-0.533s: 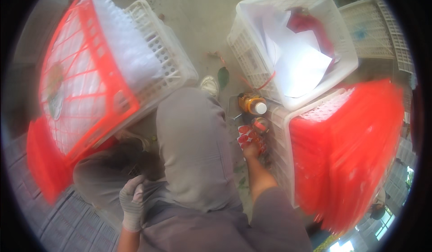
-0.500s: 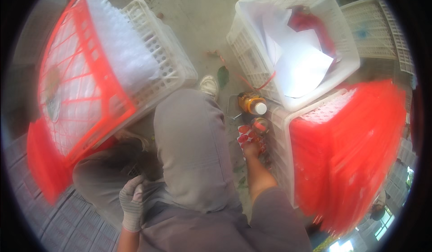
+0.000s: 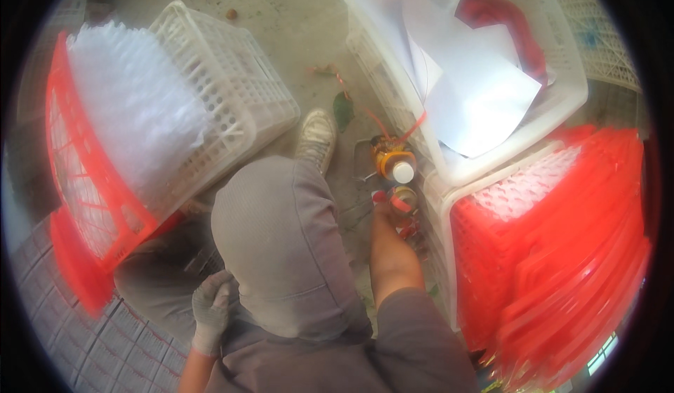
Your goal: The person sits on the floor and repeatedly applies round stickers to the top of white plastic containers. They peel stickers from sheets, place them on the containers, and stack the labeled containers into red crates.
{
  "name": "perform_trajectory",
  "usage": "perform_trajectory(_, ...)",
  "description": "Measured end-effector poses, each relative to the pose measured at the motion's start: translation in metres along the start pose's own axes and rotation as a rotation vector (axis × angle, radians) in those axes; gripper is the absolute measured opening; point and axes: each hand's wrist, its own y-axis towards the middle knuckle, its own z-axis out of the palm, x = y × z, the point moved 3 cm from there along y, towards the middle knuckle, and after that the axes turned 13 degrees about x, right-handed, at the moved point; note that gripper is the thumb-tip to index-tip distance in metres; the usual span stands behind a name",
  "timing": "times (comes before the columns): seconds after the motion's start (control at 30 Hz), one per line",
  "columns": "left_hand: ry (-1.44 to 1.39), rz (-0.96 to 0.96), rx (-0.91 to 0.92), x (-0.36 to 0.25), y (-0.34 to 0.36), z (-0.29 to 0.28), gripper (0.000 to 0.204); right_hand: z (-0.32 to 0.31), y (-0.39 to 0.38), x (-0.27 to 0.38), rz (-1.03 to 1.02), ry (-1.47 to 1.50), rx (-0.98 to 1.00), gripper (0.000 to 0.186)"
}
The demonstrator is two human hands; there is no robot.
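Observation:
My left hand [image 3: 211,307], in a grey glove with bare fingertips, is curled closed beside my raised knee; nothing shows in it. My bare right hand [image 3: 382,212] reaches down between my leg and the crates on the right, its fingers mostly hidden. At its far end is a red-and-white patch [image 3: 379,196], perhaps part of a sheet of round red stickers. Right beside that hand lies a round roll [image 3: 404,200], apparently tape. Just beyond stands an orange-brown bottle [image 3: 390,161] with a white cap.
White crate [image 3: 242,105] at left holds white foam netting; a red basket [image 3: 112,189] leans against it. At right, one white crate [image 3: 449,165] holds paper sheets [image 3: 477,91], another red foam nets [image 3: 547,245]. A leaf [image 3: 342,110] and red string [image 3: 375,120] lie near my shoe [image 3: 316,136].
My right hand has moved slightly forward, toward the roll; the sticker sheet it was on is now mostly out of sight. My left hand stays curled. The whole view has shifted.

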Motion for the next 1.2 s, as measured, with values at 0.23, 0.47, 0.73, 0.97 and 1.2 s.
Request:
perform_trajectory(0.23,0.115,0.100,0.031,-0.008,0.000,0.004,0.044,-0.040,-0.002,-0.061,-0.318,-0.033,-0.145,0.044)
perform_trajectory(0.47,0.314,0.367,0.134,-0.057,-0.029,0.030,0.026,-0.108,-0.156,-0.104,-1.027,-0.088,0.224,0.034)
perform_trajectory(0.73,-0.004,0.373,0.339,-0.088,-0.041,0.046,0.039,-0.149,-0.361,-0.078,-2.352,-0.485,-0.093,0.030)
perform_trajectory(0.97,-0.317,0.279,0.186,-0.085,-0.062,-0.011,0.024,-0.123,-0.421,-0.058,-2.270,-0.220,0.245,0.056)
perform_trajectory(1.2,-0.315,0.394,0.307,-0.067,-0.076,-0.046,0.025,-0.075,-0.430,0.018,-1.283,0.329,1.284,0.034)
